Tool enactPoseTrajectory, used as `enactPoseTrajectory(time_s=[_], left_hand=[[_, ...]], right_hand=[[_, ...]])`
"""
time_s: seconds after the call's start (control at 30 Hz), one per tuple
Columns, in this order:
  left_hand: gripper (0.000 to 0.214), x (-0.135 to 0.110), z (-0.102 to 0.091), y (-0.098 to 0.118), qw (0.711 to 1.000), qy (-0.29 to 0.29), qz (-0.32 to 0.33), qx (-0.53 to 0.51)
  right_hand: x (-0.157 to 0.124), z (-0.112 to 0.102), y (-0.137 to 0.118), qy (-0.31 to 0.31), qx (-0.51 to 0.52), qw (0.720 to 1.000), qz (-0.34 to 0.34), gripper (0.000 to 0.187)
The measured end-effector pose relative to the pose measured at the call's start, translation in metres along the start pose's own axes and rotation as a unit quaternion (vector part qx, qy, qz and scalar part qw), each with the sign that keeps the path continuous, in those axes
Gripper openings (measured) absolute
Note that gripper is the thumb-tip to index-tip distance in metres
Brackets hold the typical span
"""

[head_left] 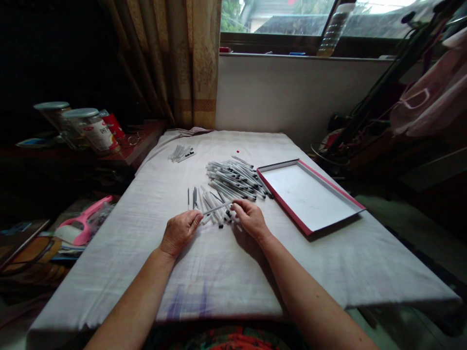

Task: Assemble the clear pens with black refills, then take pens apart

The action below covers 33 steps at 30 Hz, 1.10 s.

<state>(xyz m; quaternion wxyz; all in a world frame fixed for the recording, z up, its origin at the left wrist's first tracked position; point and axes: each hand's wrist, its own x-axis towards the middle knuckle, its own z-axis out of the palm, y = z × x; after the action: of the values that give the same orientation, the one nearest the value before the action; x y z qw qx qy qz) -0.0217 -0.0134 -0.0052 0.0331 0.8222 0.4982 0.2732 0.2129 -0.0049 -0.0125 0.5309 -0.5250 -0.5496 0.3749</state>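
- Table (120, 253): cloth-covered; tray (310, 197) by right edge.
- Pile (235, 177) of pens at centre, beside tray.
- Left hand (180, 232), right hand (251, 218): fingers closed on opposite ends of one pen (218, 208), just before pile.
- Pen: likely light, stiff, slick (rolls easily); pinch near ends.

Home room, lived-in: I sit at a cloth-covered table (120, 243) beneath a window (292, 19). Patterned curtain (193, 63), lidded jars (91, 129) on a side shelf, pink garment (430, 97) hanging at my right
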Motion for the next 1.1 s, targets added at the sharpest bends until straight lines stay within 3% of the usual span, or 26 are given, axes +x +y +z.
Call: enactPoseTrajectory(time_s=[0.13, 0.3, 0.47, 0.6, 0.7, 0.87, 1.1], left_hand=[[0.043, 0.000, 0.000, 0.002, 1.000, -0.010, 0.007, 0.000], [0.043, 0.000, -0.001, 0.002, 1.000, -0.003, 0.013, -0.009], [0.042, 0.001, -0.004, -0.007, 1.000, 0.019, -0.003, -0.013], [0.040, 0.002, -0.010, -0.018, 0.996, 0.064, -0.062, -0.006], [0.036, 0.003, -0.015, -0.025, 0.986, 0.098, -0.134, 0.008], [0.030, 0.005, -0.017, -0.022, 0.975, 0.093, -0.203, -0.009], [0.034, 0.004, -0.010, -0.010, 0.976, 0.048, -0.193, -0.091]], right_hand=[[0.002, -0.001, -0.011, -0.007, 0.112, 0.992, 0.058, 0.029], [0.002, -0.004, -0.018, 0.007, 0.151, 0.984, 0.097, 0.029], [0.008, -0.014, -0.022, 0.078, 0.214, 0.964, 0.140, 0.034], [0.016, -0.028, -0.023, 0.166, 0.291, 0.931, 0.145, 0.036], [0.019, -0.033, -0.024, 0.191, 0.311, 0.920, 0.139, 0.034], [0.011, -0.020, -0.020, 0.118, 0.240, 0.958, 0.103, 0.029], [-0.003, 0.002, -0.001, -0.008, 0.015, 1.000, 0.013, 0.020]])
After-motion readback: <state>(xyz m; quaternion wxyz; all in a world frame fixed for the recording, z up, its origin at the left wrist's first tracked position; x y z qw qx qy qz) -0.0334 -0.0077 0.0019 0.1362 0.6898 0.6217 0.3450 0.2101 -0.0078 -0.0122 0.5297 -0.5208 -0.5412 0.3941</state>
